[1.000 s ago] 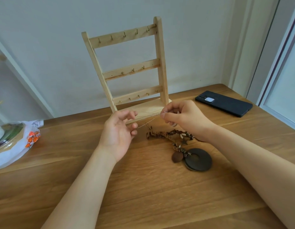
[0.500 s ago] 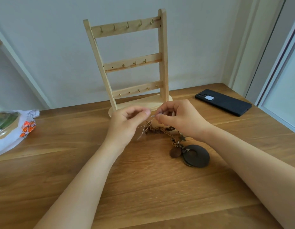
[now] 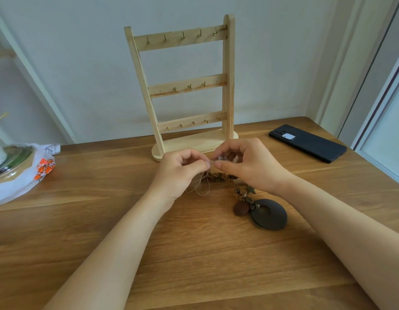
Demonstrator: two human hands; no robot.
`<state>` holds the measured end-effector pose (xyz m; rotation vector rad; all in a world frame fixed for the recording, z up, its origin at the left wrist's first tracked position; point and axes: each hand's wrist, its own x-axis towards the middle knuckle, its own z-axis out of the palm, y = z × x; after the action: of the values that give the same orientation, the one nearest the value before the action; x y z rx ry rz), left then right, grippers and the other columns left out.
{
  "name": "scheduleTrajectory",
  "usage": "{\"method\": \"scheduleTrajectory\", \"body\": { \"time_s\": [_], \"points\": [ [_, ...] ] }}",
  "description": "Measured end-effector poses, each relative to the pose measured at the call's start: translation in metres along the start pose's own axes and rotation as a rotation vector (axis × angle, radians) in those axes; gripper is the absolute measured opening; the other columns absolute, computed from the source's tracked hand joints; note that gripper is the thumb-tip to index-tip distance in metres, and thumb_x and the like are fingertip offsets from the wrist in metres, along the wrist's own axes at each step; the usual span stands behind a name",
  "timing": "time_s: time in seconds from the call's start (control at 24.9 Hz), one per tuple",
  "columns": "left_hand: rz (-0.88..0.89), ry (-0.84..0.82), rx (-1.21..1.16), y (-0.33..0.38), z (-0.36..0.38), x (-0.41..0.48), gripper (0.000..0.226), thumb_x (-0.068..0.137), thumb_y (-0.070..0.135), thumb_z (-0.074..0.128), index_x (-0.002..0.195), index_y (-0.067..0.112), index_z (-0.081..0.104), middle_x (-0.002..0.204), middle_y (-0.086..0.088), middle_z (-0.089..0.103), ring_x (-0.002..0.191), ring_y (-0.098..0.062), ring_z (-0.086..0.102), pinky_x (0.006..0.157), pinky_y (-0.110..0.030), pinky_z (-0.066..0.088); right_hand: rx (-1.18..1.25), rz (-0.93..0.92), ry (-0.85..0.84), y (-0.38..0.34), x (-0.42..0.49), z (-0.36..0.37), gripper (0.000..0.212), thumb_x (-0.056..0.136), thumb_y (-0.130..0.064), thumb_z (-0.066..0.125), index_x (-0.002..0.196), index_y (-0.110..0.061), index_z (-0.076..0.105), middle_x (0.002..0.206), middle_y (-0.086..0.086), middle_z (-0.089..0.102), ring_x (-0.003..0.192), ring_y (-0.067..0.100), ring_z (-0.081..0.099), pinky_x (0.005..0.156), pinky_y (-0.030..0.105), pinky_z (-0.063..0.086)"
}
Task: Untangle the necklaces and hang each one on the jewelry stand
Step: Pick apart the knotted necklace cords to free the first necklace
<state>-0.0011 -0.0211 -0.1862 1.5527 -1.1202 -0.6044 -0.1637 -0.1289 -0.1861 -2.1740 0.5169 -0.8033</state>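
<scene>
My hands have met at frame centre. Fingers (image 3: 199, 166) of left hand (image 3: 178, 173) and right hand (image 3: 250, 166) pinch the chain (image 3: 204, 185) over the bench (image 3: 194, 253). Limp, light, I judge: hold beside the tangle.

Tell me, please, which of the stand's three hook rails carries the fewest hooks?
The middle rail of the jewelry stand: it shows three hooks, whereas the top rail and the bottom rail show five each.
</scene>
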Motion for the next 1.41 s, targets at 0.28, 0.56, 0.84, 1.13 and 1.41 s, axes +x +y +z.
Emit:
{"method": "scheduleTrajectory", "body": {
  "time_s": [0.28, 0.56, 0.84, 1.13, 1.41],
  "points": [
    [-0.098, 0.096, -0.221, 0.002, 0.005, 0.0, 0.034, 0.089, 0.008, 0.057, 0.062, 0.027, 0.065, 0.068, 0.008, 0.06, 0.07, -0.008, 0.054, 0.067, -0.026, 0.041, 0.044, 0.027, -0.056, -0.003, 0.001, 0.003, 0.006, 0.091, -0.014, 0.074, 0.097, -0.012, 0.075, 0.081, 0.004, 0.073, 0.059, -0.002, 0.058, 0.059, 0.01, 0.043],
    [-0.068, 0.049, -0.14, 0.004, -0.004, 0.002, 0.015, 0.093, 0.018, 0.063, 0.084, 0.018, 0.074, 0.073, 0.007, 0.071, 0.07, -0.003, 0.06, 0.067, -0.022, 0.044, 0.011, 0.028, -0.01, -0.003, 0.002, 0.0, 0.007, 0.09, -0.014, 0.074, 0.096, -0.011, 0.075, 0.077, 0.0, 0.071, 0.055, -0.002, 0.057, 0.056, 0.011, 0.043],
    [-0.029, 0.035, -0.072, 0.001, 0.002, 0.0, 0.011, 0.089, 0.009, 0.069, 0.082, 0.014, 0.075, 0.072, 0.006, 0.071, 0.066, 0.0, 0.062, 0.057, -0.01, 0.045, -0.048, -0.011, -0.013, -0.004, 0.001, 0.001, 0.008, 0.089, -0.014, 0.075, 0.097, -0.013, 0.076, 0.08, -0.002, 0.072, 0.065, -0.001, 0.061, 0.063, 0.012, 0.047],
    [-0.163, -0.009, -0.219, -0.006, 0.011, 0.004, 0.025, 0.095, 0.014, 0.051, 0.076, 0.017, 0.067, 0.066, 0.007, 0.058, 0.067, -0.01, 0.052, 0.065, -0.03, 0.037, -0.048, -0.068, -0.117, -0.01, -0.002, 0.001, 0.009, 0.09, -0.012, 0.074, 0.097, -0.016, 0.077, 0.08, -0.007, 0.072, 0.073, 0.003, 0.063, 0.066, 0.012, 0.045],
    [-0.135, -0.189, -0.126, -0.004, 0.003, 0.003, 0.016, 0.078, 0.027, 0.053, 0.07, 0.019, 0.064, 0.068, 0.005, 0.06, 0.069, -0.01, 0.056, 0.07, -0.03, 0.043, -0.011, -0.021, -0.04, -0.008, -0.001, 0.001, 0.005, 0.091, -0.009, 0.071, 0.095, -0.012, 0.074, 0.064, -0.016, 0.064, 0.055, -0.001, 0.059, 0.055, 0.011, 0.043]
  ]
}}
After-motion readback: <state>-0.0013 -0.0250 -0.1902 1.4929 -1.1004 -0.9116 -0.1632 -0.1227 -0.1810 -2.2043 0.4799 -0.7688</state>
